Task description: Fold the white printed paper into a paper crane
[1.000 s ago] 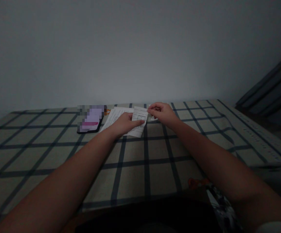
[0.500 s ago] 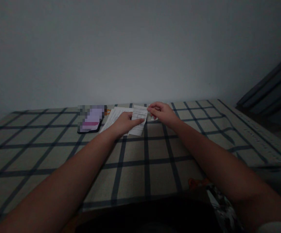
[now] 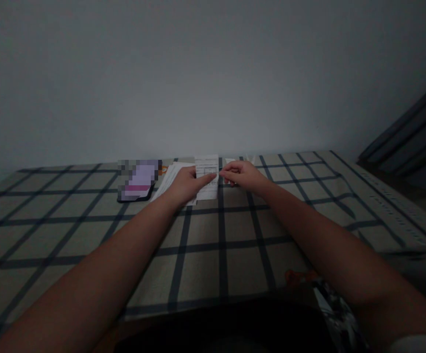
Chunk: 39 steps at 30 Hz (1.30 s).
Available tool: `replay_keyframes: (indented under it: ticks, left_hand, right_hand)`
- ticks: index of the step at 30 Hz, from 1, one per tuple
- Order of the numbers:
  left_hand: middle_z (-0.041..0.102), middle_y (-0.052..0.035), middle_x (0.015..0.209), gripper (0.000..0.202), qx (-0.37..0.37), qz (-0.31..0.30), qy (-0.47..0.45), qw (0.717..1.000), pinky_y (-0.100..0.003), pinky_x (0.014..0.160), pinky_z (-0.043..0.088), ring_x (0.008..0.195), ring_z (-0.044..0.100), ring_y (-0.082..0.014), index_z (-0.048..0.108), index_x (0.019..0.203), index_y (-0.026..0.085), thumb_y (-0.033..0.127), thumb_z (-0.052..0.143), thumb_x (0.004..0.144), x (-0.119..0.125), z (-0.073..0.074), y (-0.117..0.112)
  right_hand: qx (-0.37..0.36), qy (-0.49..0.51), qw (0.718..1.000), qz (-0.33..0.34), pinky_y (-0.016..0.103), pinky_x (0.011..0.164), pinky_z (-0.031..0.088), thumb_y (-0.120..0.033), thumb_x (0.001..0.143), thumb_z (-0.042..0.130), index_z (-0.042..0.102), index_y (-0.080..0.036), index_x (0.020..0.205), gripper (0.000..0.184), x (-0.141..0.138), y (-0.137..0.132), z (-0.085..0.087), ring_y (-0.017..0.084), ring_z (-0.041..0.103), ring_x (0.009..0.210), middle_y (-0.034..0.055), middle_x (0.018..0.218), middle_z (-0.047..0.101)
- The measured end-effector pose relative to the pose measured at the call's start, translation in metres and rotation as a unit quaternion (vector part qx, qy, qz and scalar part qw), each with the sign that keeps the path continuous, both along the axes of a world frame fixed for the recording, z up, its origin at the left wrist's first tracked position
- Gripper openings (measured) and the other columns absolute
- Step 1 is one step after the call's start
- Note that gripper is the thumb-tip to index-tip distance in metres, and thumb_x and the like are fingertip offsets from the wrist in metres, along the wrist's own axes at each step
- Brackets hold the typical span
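My left hand (image 3: 188, 185) is closed on a printed paper slip (image 3: 207, 164), its thumb laid across the front. The slip stands nearly upright, with lines of small print and a box-like form on it. Under and left of that hand lie more printed sheets (image 3: 169, 181) on the cloth. At the slip's right edge, my right hand (image 3: 243, 175) has thumb and forefinger pinched together. Whether these fingertips touch the edge or hold something small cannot be made out. Just behind the right hand, a small white piece (image 3: 229, 160) lies partly hidden.
A phone (image 3: 138, 181) with a lit, partly blurred screen lies left of the sheets. A checked cloth (image 3: 205, 255) covers the table, which meets a plain wall (image 3: 213, 78) at the back. Something clear or whitish (image 3: 250, 159) lies beyond the right hand. Dark folded fabric (image 3: 412, 132) hangs at right.
The slip has shifted slightly left and up and turned straighter. My right hand has come down from its top right corner to the middle of its right edge.
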State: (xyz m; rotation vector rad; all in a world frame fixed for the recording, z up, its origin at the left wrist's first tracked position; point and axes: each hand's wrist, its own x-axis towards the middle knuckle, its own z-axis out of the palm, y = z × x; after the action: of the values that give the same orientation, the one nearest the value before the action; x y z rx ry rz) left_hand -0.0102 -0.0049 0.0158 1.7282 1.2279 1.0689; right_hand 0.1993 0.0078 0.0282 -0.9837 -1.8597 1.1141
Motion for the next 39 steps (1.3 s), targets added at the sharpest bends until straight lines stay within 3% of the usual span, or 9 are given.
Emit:
replay_keyframes:
  ticks: [9,19,34,39]
  left_hand:
    - [0.077,-0.0105,0.098,0.039,0.004,-0.006,-0.027,1.000,-0.040,0.083,0.055,0.092,0.071,-0.0262,0.077,0.100,0.017,0.047,0.075,0.075,0.0021,-0.0017,0.0021]
    - [0.077,-0.0110,0.102,0.037,-0.014,-0.024,-0.049,0.998,-0.041,0.085,0.055,0.095,0.070,-0.0270,0.077,0.098,0.017,0.047,0.076,0.075,0.0034,0.0003,-0.0011]
    - [0.077,-0.0120,0.105,0.041,-0.009,-0.046,-0.071,0.996,-0.043,0.091,0.052,0.096,0.071,-0.0275,0.078,0.099,0.017,0.050,0.078,0.073,0.0013,-0.0042,0.0039]
    - [0.077,-0.0106,0.105,0.038,0.017,-0.028,-0.073,0.997,-0.041,0.091,0.052,0.095,0.071,-0.0265,0.078,0.099,0.018,0.047,0.077,0.075,0.0013,-0.0034,0.0036]
  right_hand:
    - [-0.010,-0.040,0.999,0.023,0.023,0.055,0.039,-0.043,0.082,0.065,0.068,-0.015,0.086,0.028,0.0011,-0.0008,-0.0025,0.010,0.055,0.062,0.0006,0.070,0.063]
    - [0.016,-0.068,0.997,0.033,0.025,0.062,0.042,-0.038,0.084,0.062,0.064,-0.015,0.080,0.023,0.0010,-0.0034,0.0008,0.011,0.055,0.064,0.0013,0.071,0.064]
    - [0.010,-0.005,1.000,-0.017,0.025,0.058,0.042,-0.035,0.080,0.063,0.064,-0.015,0.080,0.021,-0.0015,0.0000,-0.0016,0.011,0.055,0.061,0.0007,0.068,0.061]
    - [0.008,-0.013,1.000,0.003,0.024,0.056,0.041,-0.039,0.081,0.063,0.064,-0.015,0.083,0.024,-0.0008,0.0000,-0.0023,0.010,0.054,0.060,0.0000,0.068,0.061]
